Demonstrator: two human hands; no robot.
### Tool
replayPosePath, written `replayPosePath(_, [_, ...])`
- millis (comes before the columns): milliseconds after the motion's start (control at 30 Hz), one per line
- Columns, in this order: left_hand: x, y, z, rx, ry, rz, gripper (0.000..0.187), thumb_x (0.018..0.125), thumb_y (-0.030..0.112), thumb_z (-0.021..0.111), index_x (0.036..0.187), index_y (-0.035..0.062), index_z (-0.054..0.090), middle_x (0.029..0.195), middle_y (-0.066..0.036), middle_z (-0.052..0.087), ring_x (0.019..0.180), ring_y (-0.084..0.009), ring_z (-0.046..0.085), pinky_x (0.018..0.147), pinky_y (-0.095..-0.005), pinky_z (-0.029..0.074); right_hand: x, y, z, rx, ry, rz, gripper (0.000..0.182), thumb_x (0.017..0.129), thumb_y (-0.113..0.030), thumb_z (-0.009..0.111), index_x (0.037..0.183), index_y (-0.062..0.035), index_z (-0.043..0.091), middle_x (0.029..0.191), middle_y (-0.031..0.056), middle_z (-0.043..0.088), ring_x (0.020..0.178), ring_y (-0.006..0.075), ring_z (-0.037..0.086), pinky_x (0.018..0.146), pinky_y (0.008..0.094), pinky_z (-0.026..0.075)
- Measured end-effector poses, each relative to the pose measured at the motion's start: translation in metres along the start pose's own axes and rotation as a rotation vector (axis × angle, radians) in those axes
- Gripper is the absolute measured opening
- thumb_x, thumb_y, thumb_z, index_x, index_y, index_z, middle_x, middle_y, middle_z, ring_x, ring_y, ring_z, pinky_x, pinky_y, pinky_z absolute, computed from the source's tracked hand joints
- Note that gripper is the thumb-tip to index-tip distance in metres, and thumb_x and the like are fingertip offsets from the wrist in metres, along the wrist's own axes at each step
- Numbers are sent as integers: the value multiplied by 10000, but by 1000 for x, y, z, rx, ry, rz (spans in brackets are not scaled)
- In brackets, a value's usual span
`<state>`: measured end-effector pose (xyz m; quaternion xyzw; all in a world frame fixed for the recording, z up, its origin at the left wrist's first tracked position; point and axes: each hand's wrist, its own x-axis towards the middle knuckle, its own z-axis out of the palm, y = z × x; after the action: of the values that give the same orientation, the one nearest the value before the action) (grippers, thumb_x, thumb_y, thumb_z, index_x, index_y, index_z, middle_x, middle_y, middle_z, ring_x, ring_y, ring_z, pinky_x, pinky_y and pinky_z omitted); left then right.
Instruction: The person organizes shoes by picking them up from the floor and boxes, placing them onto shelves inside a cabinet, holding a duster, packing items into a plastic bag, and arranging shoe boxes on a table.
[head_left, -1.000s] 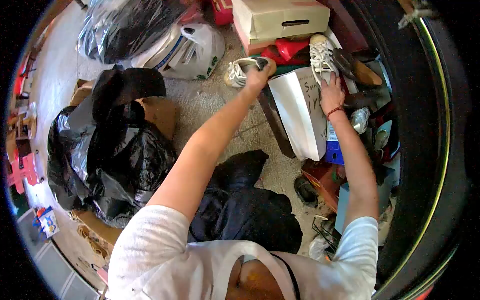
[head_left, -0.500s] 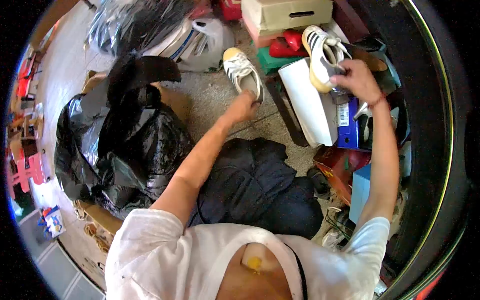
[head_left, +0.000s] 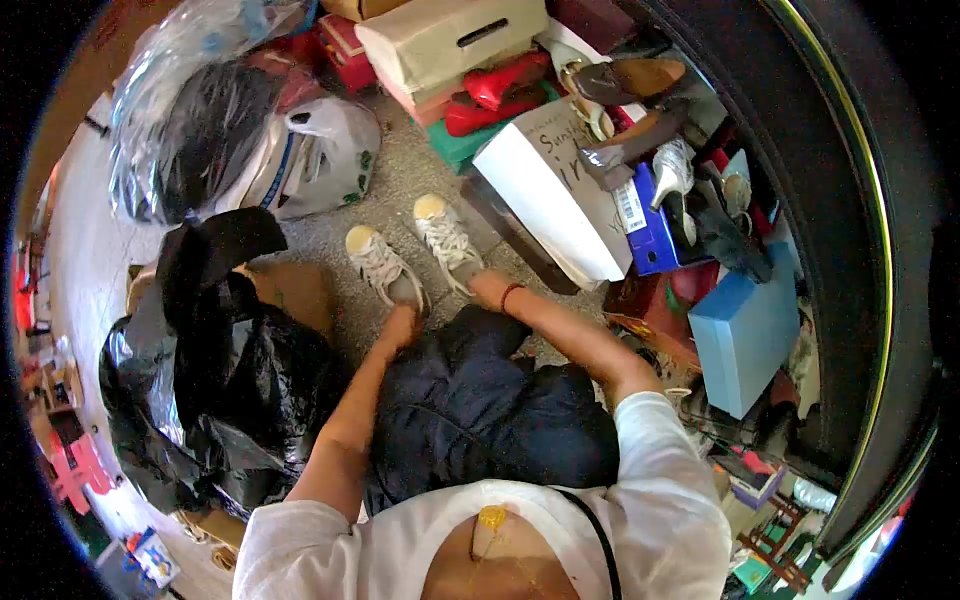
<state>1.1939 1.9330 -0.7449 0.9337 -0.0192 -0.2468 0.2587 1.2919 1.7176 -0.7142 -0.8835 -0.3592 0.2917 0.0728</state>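
Two white lace-up sneakers with yellowish toes stand side by side on the speckled floor in front of my knees, toes pointing away. At the heel of the left sneaker [head_left: 378,262] is my left hand [head_left: 403,322], its fingers closed round the heel edge. My right hand [head_left: 489,289] grips the heel of the right sneaker [head_left: 443,238], fingers partly hidden by the shoe and wrist. Dark cloth [head_left: 490,400] covers my lap just below both hands.
A black plastic bag [head_left: 230,390] bulges on the left. White shopping bag [head_left: 340,155] lies beyond. To the right are a white box lid [head_left: 550,200], a blue shoebox [head_left: 655,225], a light blue box [head_left: 745,335], red shoes [head_left: 495,95] and several heeled shoes. A cream box [head_left: 450,45] tops a stack.
The right sneaker has come down from the boxes on the right to the floor beside the other. My left hand has drawn its sneaker back and left. The view has turned right.
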Motion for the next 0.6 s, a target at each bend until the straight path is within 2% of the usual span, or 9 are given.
replayPosePath(33, [6, -5, 5, -2, -72, -42, 137, 722, 121, 556, 743, -4, 608, 885, -210, 573, 818, -378, 532, 801, -417, 395, -10, -3, -17, 8, -1, 15, 199, 740, -198, 550, 841, -26, 542, 791, 174, 581, 739, 325, 575, 664, 432, 444])
replayPosePath(100, [13, -4, 7, -5, -150, -80, 145, 721, 149, 567, 723, 12, 613, 840, -190, 591, 775, -362, 551, 801, -444, 388, -36, -20, -102, 106, 444, -1, 182, 727, -102, 480, 874, -22, 554, 805, 150, 560, 754, 339, 544, 656, 421, 455])
replayPosePath(167, [19, 3, 1, 82, 2, -78, 218, 735, 253, 565, 714, 43, 618, 791, -151, 609, 752, -327, 567, 785, -531, 350, -39, 2, -154, 58, 622, 202, 194, 720, -95, 476, 881, -14, 547, 794, 140, 556, 779, 327, 531, 662, 420, 446])
replayPosePath(200, [27, 6, -6, 164, -70, -171, 270, 742, 326, 545, 709, 71, 626, 792, -129, 613, 796, -321, 564, 763, -587, 314, -38, 28, -168, -95, 1019, 59, 180, 719, -98, 483, 865, -20, 553, 824, 144, 553, 798, 312, 526, 687, 416, 440])
replayPosePath(267, [29, 24, -18, 177, 55, -142, 271, 746, 324, 538, 728, 68, 626, 788, -124, 614, 792, -321, 565, 768, -576, 319, -63, 41, -221, -413, 767, 362, 207, 698, -85, 501, 876, -7, 572, 943, 169, 545, 883, 279, 517, 738, 410, 430])
replayPosePath(300, [28, 33, -24, 189, 177, -116, 274, 749, 321, 530, 746, 65, 627, 784, -119, 615, 787, -320, 566, 773, -564, 324, -62, 57, -226, -558, 788, 454, 195, 704, -85, 491, 841, -13, 609, 926, 161, 572, 846, 284, 555, 690, 398, 456])
replayPosePath(333, [28, 40, -30, 189, 177, -113, 274, 749, 321, 530, 746, 65, 627, 784, -119, 615, 787, -320, 566, 773, -564, 324, -65, 61, -237, -420, 568, 591, 188, 717, -97, 474, 777, -35, 641, 859, 149, 611, 771, 289, 597, 621, 383, 479])
replayPosePath(433, [31, 47, -37, 257, 45, -166, 287, 735, 303, 542, 836, 41, 604, 842, -135, 602, 809, -320, 564, 756, -562, 332, -65, 96, -234, -532, 440, 476, 188, 713, -107, 480, 742, -47, 656, 779, 138, 629, 717, 278, 620, 575, 373, 488])
replayPosePath(600, [31, 90, -75, 35, 270, -80, 306, 758, 236, 533, 959, 6, 536, 990, -181, 544, 883, -339, 541, 752, -513, 365, -71, 91, -254, -454, 623, 546, 172, 718, -202, 558, 772, -61, 640, 778, 156, 620, 738, 290, 607, 612, 389, 483])
